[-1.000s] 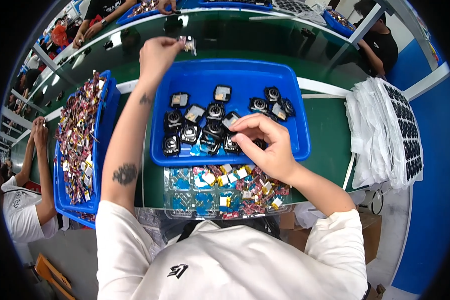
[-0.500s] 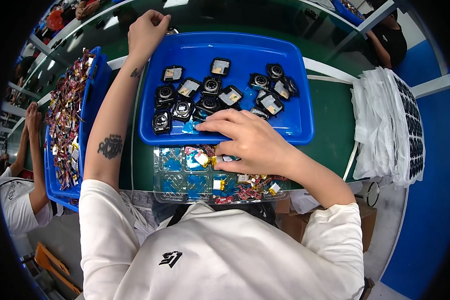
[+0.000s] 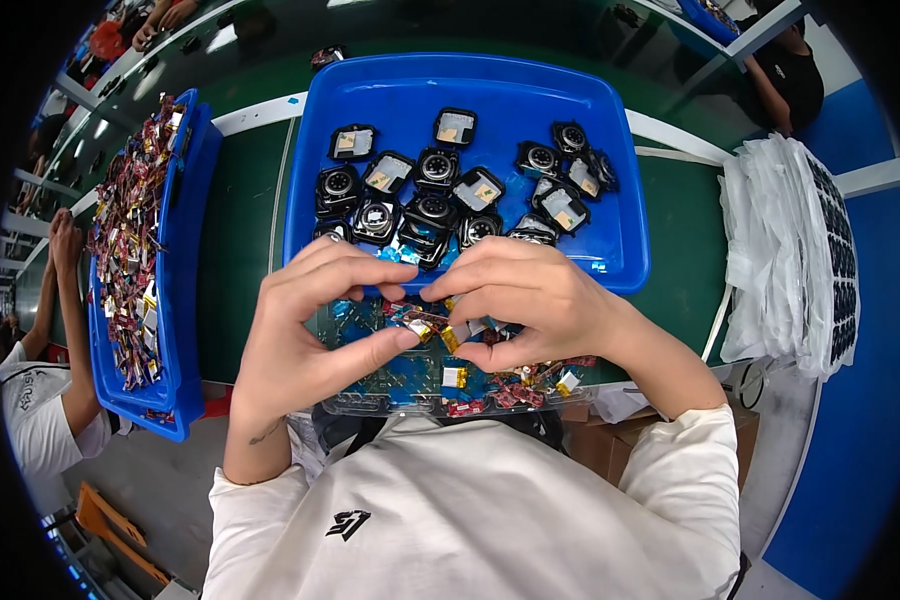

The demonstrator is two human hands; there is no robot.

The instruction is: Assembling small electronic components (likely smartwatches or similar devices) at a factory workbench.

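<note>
My right hand (image 3: 545, 305) is closed in a pinch on a small battery (image 3: 451, 338) with yellow tape, above a clear compartmented tray (image 3: 370, 403). My left hand (image 3: 315, 325) faces it over the tray's left part, thumb and fingers apart. Between the hands lies a red-and-silver flex piece (image 3: 415, 318); whether my left thumb touches it I cannot tell. Small batteries with red flex and blue film pieces lie in the tray. Just beyond, a blue bin (image 3: 390, 75) holds several black smartwatch cases (image 3: 437, 168), some showing round sensor backs, others open interiors.
At left a tilted blue bin (image 3: 192, 190) is heaped with batteries and red flex strips. White-wrapped stacked sheets (image 3: 775, 255) with black parts stand at right. A single watch case (image 3: 327, 56) lies behind the bin on the green surface (image 3: 245, 190). Other people work at both sides.
My left hand has come back from the bin's far left corner to the tray, beside my right hand. A watch case now shows where it was. My right hand still holds a battery.
</note>
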